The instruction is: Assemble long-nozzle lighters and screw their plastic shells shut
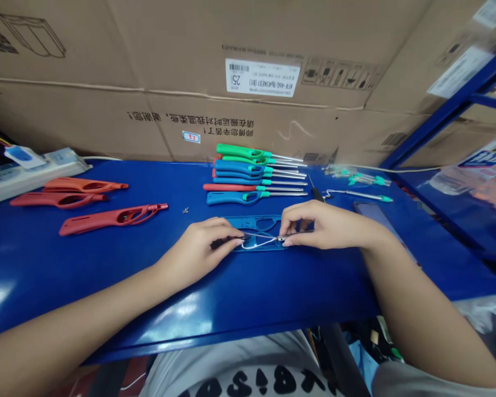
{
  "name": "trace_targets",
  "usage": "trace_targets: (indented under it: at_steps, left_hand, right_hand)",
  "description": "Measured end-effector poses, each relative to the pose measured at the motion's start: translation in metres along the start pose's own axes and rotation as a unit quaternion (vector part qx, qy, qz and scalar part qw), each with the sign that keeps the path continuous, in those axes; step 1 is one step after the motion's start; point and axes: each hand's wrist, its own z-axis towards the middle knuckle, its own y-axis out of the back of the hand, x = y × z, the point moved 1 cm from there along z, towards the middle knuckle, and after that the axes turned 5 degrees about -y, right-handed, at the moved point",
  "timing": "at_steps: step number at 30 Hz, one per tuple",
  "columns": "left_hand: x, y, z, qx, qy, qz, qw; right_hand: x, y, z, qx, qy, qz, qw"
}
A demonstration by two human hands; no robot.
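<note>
A blue lighter shell half (256,227) lies flat on the blue table (107,264) in front of me. My left hand (204,248) pinches a thin dark part with a white wire at the shell's left end. My right hand (320,225) is closed on a thin metal tube (291,237) that runs into the shell from the right. Both hands rest on the table, touching the shell.
Several assembled green, blue and red lighters (252,173) lie in a row behind the shell. Three red shell halves (107,216) lie at left, near a white power strip (28,171). Metal tubes with green tips (357,184) lie at right. Cardboard boxes (248,77) wall the back.
</note>
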Motion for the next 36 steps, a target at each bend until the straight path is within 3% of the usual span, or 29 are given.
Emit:
trace_targets:
  at_steps: [5,12,16,29,36]
  left_hand:
    - [0.0,-0.003,-0.001,0.007,-0.007,0.001,1.0]
    - [-0.002,-0.005,-0.004,0.016,-0.053,0.042,0.998]
    - [-0.001,-0.003,-0.006,0.018,-0.071,0.065,0.995]
    - [0.003,-0.001,-0.007,0.023,-0.069,0.091,0.993]
    - [0.003,-0.001,-0.007,0.024,-0.034,0.082,0.996]
  right_hand:
    - [-0.002,-0.002,0.0,0.023,-0.014,-0.017,0.999]
    - [-0.001,-0.005,0.003,-0.002,-0.058,-0.032,0.998]
    - [0.003,-0.006,0.004,0.001,-0.049,-0.049,0.998]
    - [0.001,-0.009,0.007,0.009,-0.034,-0.129,0.991]
    - [0.005,-0.013,0.007,0.004,-0.045,-0.131,0.99]
